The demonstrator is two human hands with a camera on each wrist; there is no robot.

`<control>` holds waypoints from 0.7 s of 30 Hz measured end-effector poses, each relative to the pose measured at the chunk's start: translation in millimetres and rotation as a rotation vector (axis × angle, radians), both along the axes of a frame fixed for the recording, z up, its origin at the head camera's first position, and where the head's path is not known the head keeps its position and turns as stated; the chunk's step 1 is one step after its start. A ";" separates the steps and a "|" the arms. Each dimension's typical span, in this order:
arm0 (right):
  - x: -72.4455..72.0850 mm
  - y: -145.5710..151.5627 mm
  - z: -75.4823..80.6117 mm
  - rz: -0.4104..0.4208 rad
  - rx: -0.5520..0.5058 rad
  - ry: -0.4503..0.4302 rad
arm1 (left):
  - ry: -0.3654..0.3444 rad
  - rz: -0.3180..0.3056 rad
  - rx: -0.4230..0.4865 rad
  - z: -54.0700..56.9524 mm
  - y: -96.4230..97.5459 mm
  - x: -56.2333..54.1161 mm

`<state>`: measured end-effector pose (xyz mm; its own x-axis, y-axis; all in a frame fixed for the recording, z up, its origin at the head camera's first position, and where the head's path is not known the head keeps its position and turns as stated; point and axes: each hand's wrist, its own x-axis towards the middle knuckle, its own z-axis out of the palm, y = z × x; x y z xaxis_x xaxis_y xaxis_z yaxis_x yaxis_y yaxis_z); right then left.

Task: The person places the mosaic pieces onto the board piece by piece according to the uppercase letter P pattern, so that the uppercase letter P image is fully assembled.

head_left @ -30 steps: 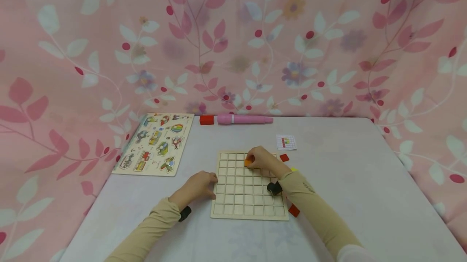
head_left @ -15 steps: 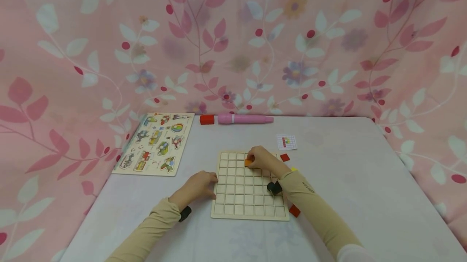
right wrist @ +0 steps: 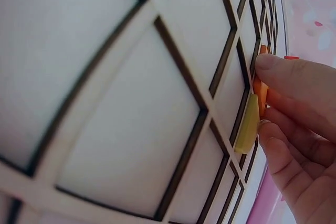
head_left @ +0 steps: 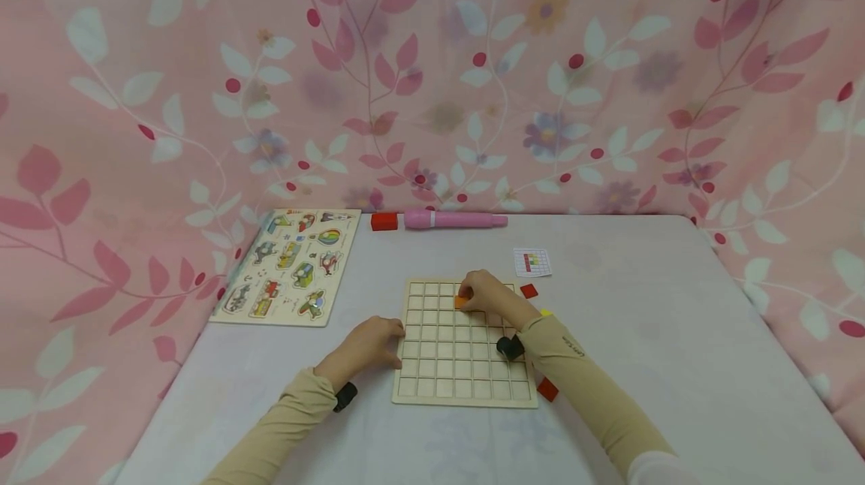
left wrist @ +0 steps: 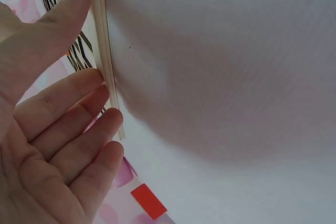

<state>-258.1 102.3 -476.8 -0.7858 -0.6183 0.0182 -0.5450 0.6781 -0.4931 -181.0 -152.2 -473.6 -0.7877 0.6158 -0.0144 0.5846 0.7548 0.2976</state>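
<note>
The wooden grid board (head_left: 464, 400) lies flat on the table before me. My right hand (head_left: 488, 294) is over its far part, and the thumb and fingers pinch an orange square tile (right wrist: 259, 90) at a cell. Close to those fingers, a yellow tile (right wrist: 249, 124) sits on the grid in the right wrist view; the head view hides it under the hand. At the board's left edge is my left hand (head_left: 367, 347), its thumb at the top of the rim and its loosely extended fingers (left wrist: 86, 153) against the side.
A small printed pattern card (head_left: 532, 263) lies beyond the board. Right of the board are red tiles (head_left: 529, 290) (head_left: 548, 390) and a partly hidden yellow piece (head_left: 547, 312). Farther back are a picture puzzle (head_left: 290, 267), a red block (head_left: 384, 221) and a pink tube-like object (head_left: 459, 220).
Both hands keep their places, the right one still pinching the orange tile. The whole view shifts very slightly.
</note>
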 end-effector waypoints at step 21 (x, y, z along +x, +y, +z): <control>-5.3 61.1 44.4 -0.026 -0.134 0.066 | -0.031 0.020 0.044 0.0 -1.7 1.3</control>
